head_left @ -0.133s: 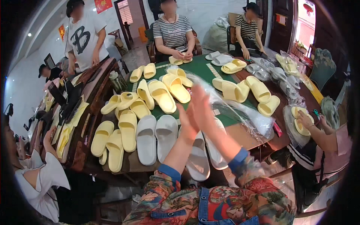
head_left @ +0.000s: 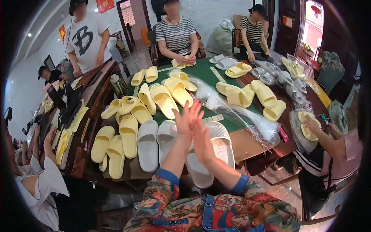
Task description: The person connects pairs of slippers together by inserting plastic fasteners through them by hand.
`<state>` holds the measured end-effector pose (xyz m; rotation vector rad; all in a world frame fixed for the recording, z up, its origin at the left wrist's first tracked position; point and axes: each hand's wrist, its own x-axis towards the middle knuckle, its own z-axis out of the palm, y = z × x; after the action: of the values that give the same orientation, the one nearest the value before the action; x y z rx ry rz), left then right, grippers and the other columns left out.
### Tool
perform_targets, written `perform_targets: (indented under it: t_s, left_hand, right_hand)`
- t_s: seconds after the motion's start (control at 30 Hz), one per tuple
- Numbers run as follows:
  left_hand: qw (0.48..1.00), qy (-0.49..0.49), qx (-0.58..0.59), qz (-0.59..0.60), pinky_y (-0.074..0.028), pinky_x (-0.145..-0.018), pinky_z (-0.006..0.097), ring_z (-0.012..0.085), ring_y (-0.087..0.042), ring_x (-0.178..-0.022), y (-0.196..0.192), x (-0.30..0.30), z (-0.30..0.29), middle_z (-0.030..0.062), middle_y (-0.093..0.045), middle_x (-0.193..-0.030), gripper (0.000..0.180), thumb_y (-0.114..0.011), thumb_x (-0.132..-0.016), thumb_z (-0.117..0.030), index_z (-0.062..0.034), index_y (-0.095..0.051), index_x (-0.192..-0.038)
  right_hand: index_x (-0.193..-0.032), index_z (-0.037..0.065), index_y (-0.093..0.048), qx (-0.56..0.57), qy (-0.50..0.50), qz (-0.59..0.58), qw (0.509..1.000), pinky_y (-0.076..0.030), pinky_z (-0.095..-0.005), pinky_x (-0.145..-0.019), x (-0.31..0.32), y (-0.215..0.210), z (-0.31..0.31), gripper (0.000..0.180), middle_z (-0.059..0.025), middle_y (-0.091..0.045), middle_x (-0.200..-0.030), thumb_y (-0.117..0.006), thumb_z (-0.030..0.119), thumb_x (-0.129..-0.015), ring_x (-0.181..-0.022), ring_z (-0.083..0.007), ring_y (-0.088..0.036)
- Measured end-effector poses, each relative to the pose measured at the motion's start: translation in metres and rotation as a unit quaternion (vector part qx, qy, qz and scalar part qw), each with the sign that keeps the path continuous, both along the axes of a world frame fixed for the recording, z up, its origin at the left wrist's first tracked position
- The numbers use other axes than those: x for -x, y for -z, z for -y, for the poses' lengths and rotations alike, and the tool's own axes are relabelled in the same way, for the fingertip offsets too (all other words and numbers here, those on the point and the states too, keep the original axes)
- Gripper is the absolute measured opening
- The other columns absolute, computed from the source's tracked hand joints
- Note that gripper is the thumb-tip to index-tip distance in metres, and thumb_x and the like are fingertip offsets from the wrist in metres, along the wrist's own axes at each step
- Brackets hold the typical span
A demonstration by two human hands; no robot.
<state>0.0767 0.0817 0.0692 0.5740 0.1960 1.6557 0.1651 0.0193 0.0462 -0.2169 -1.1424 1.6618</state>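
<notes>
My left hand (head_left: 186,120) and my right hand (head_left: 202,140) meet palm to palm over the near side of the table, fingers stretched out and nothing visible between them. The right hand sits a little lower against the left. Beneath them lie grey slippers: one pair is to the left, with its outer slipper (head_left: 147,147) in full view and the other partly covered. To the right is a ribbed grey slipper (head_left: 223,141), overlapping another grey slipper (head_left: 199,172) behind my right wrist. Beyond my fingertips rests a yellow slipper (head_left: 162,99).
More yellow slippers (head_left: 128,135) crowd the left side. A clear plastic bundle (head_left: 247,121) crosses the green tabletop (head_left: 214,112), with ribbed yellow slippers (head_left: 264,94) behind it. Bagged grey slippers (head_left: 286,79) lie far right. Several people sit or stand around, one person's hand (head_left: 312,125) on yellow slippers.
My hands have come slightly left and nearer to me. My right hand has slid down along the left, so the left fingers show more. The whole view has shifted a little.
</notes>
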Motion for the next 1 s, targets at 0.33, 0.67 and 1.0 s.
perform_targets:
  t_s: [0.33,0.67,1.0]
  left_hand:
    - [0.906,-0.204,0.137,-0.345,-0.042,-0.085,0.031,0.0170,-0.058,-0.095,0.059,0.041,0.005,0.0047,-0.063,-0.102,0.040,-0.048,-0.094,-0.039,-0.0036,-0.057,-0.111]
    - [0.425,-0.387,-0.257,-0.777,-0.043,-0.063,0.037,0.0280,-0.053,-0.073,0.069,-0.014,0.110,0.0091,-0.050,-0.084,0.031,-0.068,-0.075,-0.020,-0.0047,-0.056,-0.100]
    - [0.455,-0.341,-0.038,-0.822,-0.046,-0.068,0.047,0.0384,-0.059,-0.077,0.051,0.012,0.029,0.0184,-0.061,-0.081,0.016,-0.057,-0.081,-0.015,-0.0005,-0.061,-0.084]
  right_hand:
    - [-0.138,0.009,-0.030,-0.055,0.234,0.024,0.970,-0.042,-0.0336,-0.082,-0.058,-0.068,-0.036,0.048,-0.0079,-0.044,-0.132,-0.034,0.036,-0.099,-0.103,-0.0193,-0.053]
    - [-0.088,-0.001,-0.065,-0.140,0.253,0.342,0.894,-0.048,-0.0261,-0.059,-0.092,-0.024,-0.038,0.028,-0.0086,-0.066,-0.071,-0.053,0.024,-0.093,-0.063,-0.0115,-0.060]
    - [-0.092,0.004,-0.064,-0.325,0.243,0.410,0.817,-0.048,-0.0383,-0.065,-0.054,0.001,-0.106,0.017,-0.0173,-0.064,-0.080,-0.061,0.018,-0.083,-0.071,-0.0316,-0.063]
